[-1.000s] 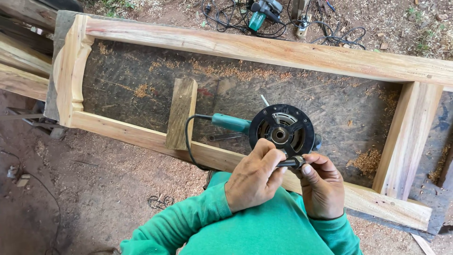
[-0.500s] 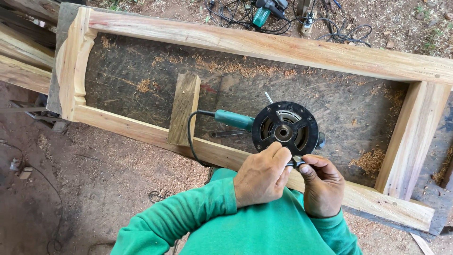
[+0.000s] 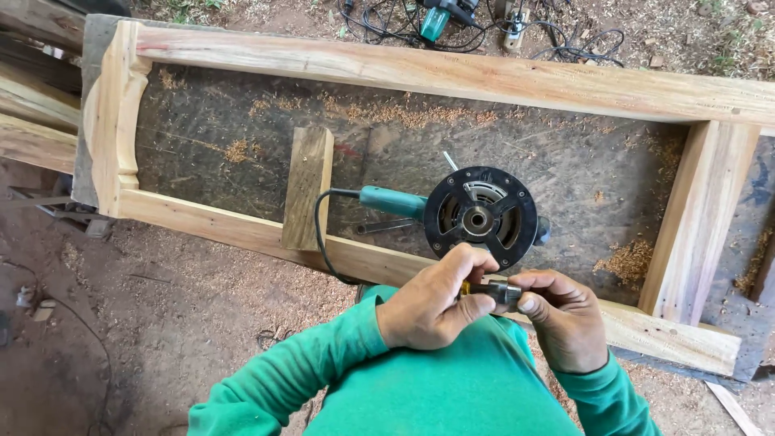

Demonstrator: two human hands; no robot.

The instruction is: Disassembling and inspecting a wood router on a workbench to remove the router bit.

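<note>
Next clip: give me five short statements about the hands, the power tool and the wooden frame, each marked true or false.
1. Both hands meet on one small metal part. True: the left hand and right hand grip the small metal part together.
2. The router lies with its round black base facing up. True.
3. The router has a red body. False: its body is teal.
4. A short wooden block leans on the wooden frame's near rail. True.
5. The person wears gloves. False: both hands are bare, with green sleeves.
</note>
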